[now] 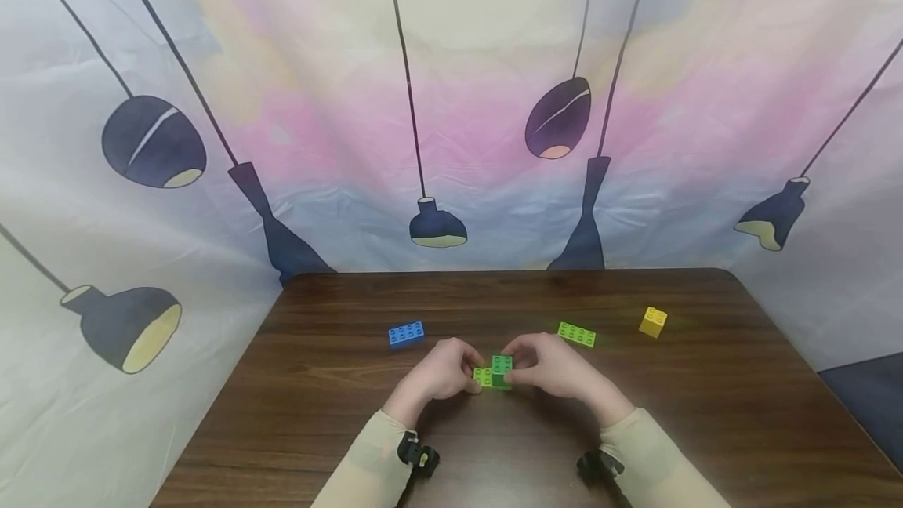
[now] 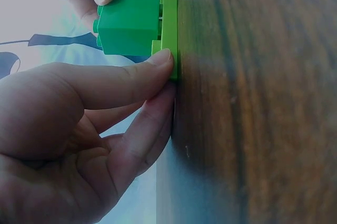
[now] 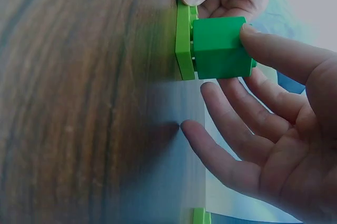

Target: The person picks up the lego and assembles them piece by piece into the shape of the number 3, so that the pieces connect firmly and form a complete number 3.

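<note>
Green block (image 1: 502,365) hides part of lime plate (image 1: 483,377) — right hand (image 1: 553,367) pinching block, left hand (image 1: 444,371) plate.

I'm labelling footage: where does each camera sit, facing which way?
Head: head-worn, facing forward and down at the table; left hand, right hand, sleeves show.
Left wrist: worn there, facing the held lime brick; both hands show partly.
Right wrist: worn there, facing the green brick; both hands show partly.
Both wrist views share these bricks.

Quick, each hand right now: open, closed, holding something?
Left hand: holding the lime brick under the green block.
Right hand: holding the green block.
</note>
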Available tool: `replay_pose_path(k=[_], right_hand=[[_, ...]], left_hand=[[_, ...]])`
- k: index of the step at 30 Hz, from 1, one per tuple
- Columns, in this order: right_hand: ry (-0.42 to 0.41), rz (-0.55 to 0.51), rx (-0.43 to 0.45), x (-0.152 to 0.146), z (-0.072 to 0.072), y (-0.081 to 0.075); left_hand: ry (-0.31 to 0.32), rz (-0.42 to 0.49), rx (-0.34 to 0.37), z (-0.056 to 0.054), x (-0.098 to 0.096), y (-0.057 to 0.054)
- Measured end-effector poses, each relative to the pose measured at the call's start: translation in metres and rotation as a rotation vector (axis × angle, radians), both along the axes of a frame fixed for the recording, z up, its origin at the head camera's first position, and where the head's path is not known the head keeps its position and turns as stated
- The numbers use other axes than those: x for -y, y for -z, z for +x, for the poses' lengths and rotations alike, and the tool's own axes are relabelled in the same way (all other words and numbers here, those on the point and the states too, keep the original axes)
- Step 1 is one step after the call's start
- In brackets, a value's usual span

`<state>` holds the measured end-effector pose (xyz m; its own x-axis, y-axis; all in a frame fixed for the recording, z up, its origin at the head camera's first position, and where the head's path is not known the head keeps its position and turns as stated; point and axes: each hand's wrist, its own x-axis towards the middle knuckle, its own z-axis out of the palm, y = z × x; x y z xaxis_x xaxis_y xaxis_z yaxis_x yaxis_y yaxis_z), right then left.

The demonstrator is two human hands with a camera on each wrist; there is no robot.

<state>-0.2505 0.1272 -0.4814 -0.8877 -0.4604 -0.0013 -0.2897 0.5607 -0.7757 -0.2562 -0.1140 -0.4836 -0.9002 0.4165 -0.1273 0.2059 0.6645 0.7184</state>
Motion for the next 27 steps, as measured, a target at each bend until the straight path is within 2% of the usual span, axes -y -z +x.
replay_pose_path(k=[12, 27], right_hand=[[0.000, -0.026, 0.050, -0.0014, -0.0018, 0.0029], [-0.058, -0.098, 0.096, -0.0065, -0.0050, 0.0051]], left_hand=[[0.006, -0.001, -0.010, -0.0006, 0.0005, 0.0015], [0.002, -0.002, -0.022, -0.0015, -0.0012, 0.0043]])
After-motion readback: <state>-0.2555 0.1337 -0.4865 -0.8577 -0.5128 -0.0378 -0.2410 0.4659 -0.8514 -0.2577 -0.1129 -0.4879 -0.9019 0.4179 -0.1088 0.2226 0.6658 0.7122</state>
